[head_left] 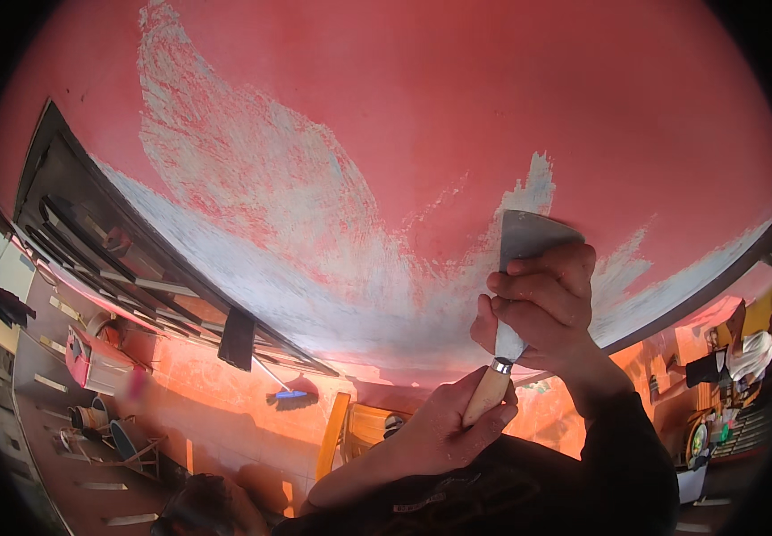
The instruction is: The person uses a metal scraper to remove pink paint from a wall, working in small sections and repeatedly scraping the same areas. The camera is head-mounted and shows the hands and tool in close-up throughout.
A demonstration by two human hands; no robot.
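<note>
A metal scraper (534, 230) with a wooden handle is held up against a pink painted wall (583, 98), which bears rough pale patches and a whitish band along its lower part. My left hand (457, 420) is closed round the scraper's wooden handle. Higher up, my right hand (542, 304) grips the tool along its metal blade, fingers curled over it. The broad blade lies over a pale patch, its upper edge tilted; whether it touches the wall I cannot tell.
At left are a dark-framed window (113, 250), a blue broom (286, 396) and buckets (127, 438). A wooden chair (364, 415) stands below the wall. Another person's head (198, 505) shows at lower left; a person in white (748, 353) is at far right.
</note>
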